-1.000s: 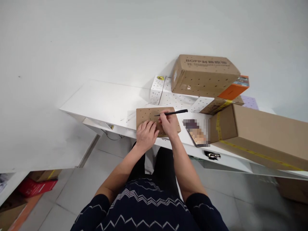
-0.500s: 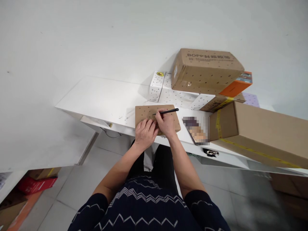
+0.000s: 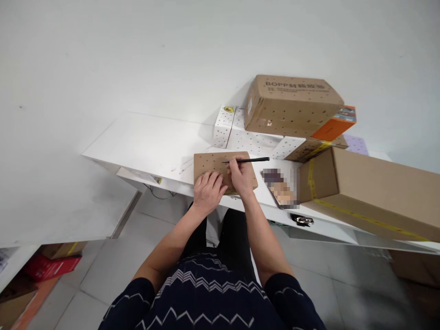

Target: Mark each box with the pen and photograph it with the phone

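A small brown cardboard box (image 3: 206,161) with dark specks lies on the white desk (image 3: 147,137), near its front edge. My left hand (image 3: 208,192) rests flat on the front left part of the box, its fingers stretched out. My right hand (image 3: 242,178) pinches a slim black pen (image 3: 255,160) over the right half of the same box. The pen's tip points left, close to the box top; whether it touches the surface I cannot tell. Its back end sticks out to the right, past the box.
A blurred-out flat object, perhaps a phone (image 3: 280,189), lies right of the box. Beyond it stands a long cardboard carton (image 3: 381,183) with yellow tape. White speckled boxes (image 3: 252,137) line the wall, bearing a larger carton (image 3: 292,105) and an orange box (image 3: 333,127).
My right hand has shifted slightly right, and the pen now lies flatter, with its back end reaching further right. The left hand stays on the box.
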Tool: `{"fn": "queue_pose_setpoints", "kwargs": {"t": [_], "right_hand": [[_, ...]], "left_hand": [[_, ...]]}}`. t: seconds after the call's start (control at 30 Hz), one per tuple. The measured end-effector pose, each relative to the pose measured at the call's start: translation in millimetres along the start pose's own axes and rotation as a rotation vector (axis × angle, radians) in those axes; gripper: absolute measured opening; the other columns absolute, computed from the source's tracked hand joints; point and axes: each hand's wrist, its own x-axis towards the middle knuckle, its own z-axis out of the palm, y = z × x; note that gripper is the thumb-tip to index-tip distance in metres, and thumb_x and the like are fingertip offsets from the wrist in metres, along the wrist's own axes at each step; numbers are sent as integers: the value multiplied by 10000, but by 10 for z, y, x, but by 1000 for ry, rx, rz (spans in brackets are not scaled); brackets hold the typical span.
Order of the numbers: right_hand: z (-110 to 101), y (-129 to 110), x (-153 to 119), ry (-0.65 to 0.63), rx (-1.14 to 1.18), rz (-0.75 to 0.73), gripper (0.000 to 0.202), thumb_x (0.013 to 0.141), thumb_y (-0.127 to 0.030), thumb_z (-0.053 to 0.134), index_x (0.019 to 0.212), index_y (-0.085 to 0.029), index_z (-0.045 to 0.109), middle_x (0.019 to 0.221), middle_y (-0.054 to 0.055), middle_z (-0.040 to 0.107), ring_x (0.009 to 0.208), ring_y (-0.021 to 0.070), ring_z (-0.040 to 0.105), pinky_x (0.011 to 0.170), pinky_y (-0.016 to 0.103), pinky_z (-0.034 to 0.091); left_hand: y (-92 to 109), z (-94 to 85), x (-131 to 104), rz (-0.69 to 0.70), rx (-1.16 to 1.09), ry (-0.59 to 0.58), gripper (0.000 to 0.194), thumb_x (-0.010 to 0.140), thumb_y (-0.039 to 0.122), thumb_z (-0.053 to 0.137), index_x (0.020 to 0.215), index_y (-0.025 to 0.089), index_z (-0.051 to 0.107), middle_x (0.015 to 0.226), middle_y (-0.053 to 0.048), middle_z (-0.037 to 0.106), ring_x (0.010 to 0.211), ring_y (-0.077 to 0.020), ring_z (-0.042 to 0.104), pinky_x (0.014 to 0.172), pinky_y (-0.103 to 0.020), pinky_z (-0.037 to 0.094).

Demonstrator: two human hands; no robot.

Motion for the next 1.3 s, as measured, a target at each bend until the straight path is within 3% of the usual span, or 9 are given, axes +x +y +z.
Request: {"fn": "queue_pose_setpoints", "kwargs": {"t": [0.2, 0.3, 0.43, 0.57, 0.73, 0.83, 0.97, 1.17, 1.3], "right_hand": [[-464, -145, -3, 312, 204, -13, 285, 903, -509, 499, 841, -230, 496, 709, -19, 622, 495, 99, 519, 481, 213, 397], [-884, -36, 17, 451, -16, -19, 293, 914, -523, 481, 926, -232, 514, 743, -5, 637, 507, 116, 520, 507, 232, 408], [-1177, 315, 1, 111, -735, 202, 258, 871, -429, 582, 919, -183, 638, 727, 61, 665, 719, 222, 632, 647, 298, 438], [-1017, 603, -72, -229, -1103, 379, 263, 889, -330, 558, 1007, -149, 709, 913, 168, 735, 915, 293, 683, 735, 328, 435], [-872, 715, -150, -167, -1027, 436, 400, 896, -298, 533, 1239, -134, 658, 994, 182, 741, 992, 299, 676, 786, 327, 442], [-1001, 753, -191, -43, -1014, 379, 427, 920, -377, 537, 1245, -122, 648, 1038, 179, 716, 1041, 301, 636, 865, 355, 450], [-1276, 821, -232, 171, -1161, 325, 648, 868, -478, 649, 1392, -113, 538, 1380, 260, 539, 1230, 387, 500, 984, 473, 413], [-1507, 892, -196, 10, -1146, 438, 701, 886, -504, 614, 1473, -150, 469, 1444, 235, 500, 1278, 407, 454, 1009, 509, 407], [-1489, 904, -220, 78, -1122, 389, 694, 873, -467, 611, 1467, -132, 484, 1393, 246, 546, 1251, 417, 474, 998, 525, 404]], "left_hand": [[-2, -12, -3, -15, -7, -13, 376, 991, 400, 490, 1254, 200, 670, 1267, -128, 688, 1213, -302, 601, 1019, -451, 466], [-11, -2, -5, -2, -9, -4, 370, 993, 389, 490, 1257, 198, 665, 1269, -121, 689, 1211, -301, 602, 1024, -448, 457], [-14, 4, -4, -1, 2, 13, 363, 993, 383, 492, 1252, 198, 666, 1262, -114, 695, 1197, -307, 607, 1002, -454, 461], [-8, -14, 5, -12, -18, -9, 364, 990, 389, 494, 1253, 206, 668, 1264, -121, 691, 1202, -310, 604, 998, -462, 464], [-27, -4, 14, -13, -32, 6, 368, 989, 399, 495, 1247, 206, 673, 1271, -120, 690, 1207, -313, 602, 1001, -468, 465], [-48, 23, 16, -5, -42, 17, 376, 986, 407, 499, 1248, 202, 676, 1273, -127, 692, 1202, -320, 605, 1006, -478, 462], [-61, 53, 14, -5, -46, 23, 379, 985, 410, 503, 1244, 198, 680, 1274, -127, 692, 1202, -321, 608, 1008, -476, 461], [-54, 58, 10, 1, -37, 37, 380, 983, 411, 506, 1239, 193, 683, 1267, -124, 698, 1200, -320, 610, 1007, -470, 458], [-51, 49, 15, 4, -10, 37, 385, 989, 414, 495, 1234, 187, 685, 1270, -114, 699, 1194, -318, 613, 1008, -459, 452]]}}
